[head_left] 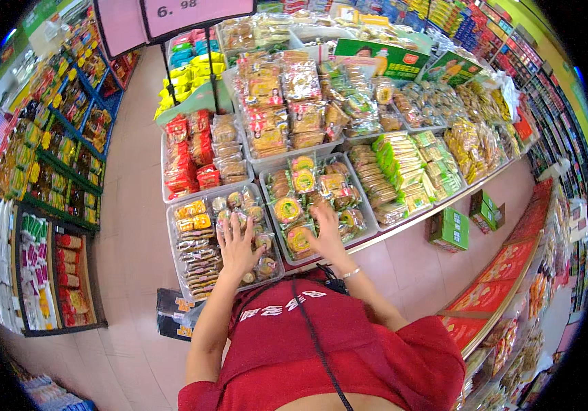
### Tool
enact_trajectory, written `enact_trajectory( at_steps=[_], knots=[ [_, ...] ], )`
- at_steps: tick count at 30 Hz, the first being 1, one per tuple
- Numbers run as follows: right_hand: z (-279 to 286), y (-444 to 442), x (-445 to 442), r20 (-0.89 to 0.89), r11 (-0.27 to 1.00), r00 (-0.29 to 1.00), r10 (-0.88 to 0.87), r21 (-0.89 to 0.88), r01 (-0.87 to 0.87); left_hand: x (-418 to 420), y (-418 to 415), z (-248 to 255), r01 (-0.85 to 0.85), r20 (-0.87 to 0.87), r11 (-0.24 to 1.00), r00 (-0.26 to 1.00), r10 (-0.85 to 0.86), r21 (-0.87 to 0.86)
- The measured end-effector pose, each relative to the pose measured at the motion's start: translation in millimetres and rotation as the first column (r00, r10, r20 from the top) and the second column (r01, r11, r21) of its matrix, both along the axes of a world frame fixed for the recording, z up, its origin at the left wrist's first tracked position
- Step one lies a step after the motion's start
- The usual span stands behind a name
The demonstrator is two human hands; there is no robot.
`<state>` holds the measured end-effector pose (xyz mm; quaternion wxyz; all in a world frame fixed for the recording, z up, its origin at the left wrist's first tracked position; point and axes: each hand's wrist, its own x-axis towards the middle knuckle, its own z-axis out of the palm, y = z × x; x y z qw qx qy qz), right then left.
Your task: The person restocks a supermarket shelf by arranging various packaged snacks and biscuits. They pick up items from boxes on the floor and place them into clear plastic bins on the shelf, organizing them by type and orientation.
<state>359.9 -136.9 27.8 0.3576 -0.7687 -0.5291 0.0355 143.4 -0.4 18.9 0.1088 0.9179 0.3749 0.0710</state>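
Observation:
Fingers spread, my left hand [238, 246] lies over the small round wrapped pastries [268, 266] in the right half of the nearest clear plastic bin [172, 241]. Rows of flat wrapped biscuits [199, 259] fill that bin's left half. My right hand [327, 231] reaches into the neighbouring bin [371, 216], its fingers apart near a wrapped round cake with a yellow-green label [299, 240]. More of these cakes [288, 209] lie left of its fingertips, and brown wrapped pastries [336, 186] lie beyond. Whether its fingertips touch a packet cannot be told.
Bins of red packets [186, 159], bagged crackers [268, 110] and green-white packets [399, 159] surround these two. Price signs [196, 18] stand at the upper left. Green cartons [449, 228] sit on the floor at right. A black carton [171, 313] is beside the stand; shelves [60, 272] line the left.

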Motion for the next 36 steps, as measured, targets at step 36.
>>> enact_trajectory(
  at_steps=[36],
  knots=[
    [84.3, 49.0, 182.7, -0.930, 0.755, 0.313, 0.192, 0.343, 0.559, -78.0, -73.2, 39.3, -0.262, 0.574, 0.897, 0.696, 0.432, -0.357]
  ],
)
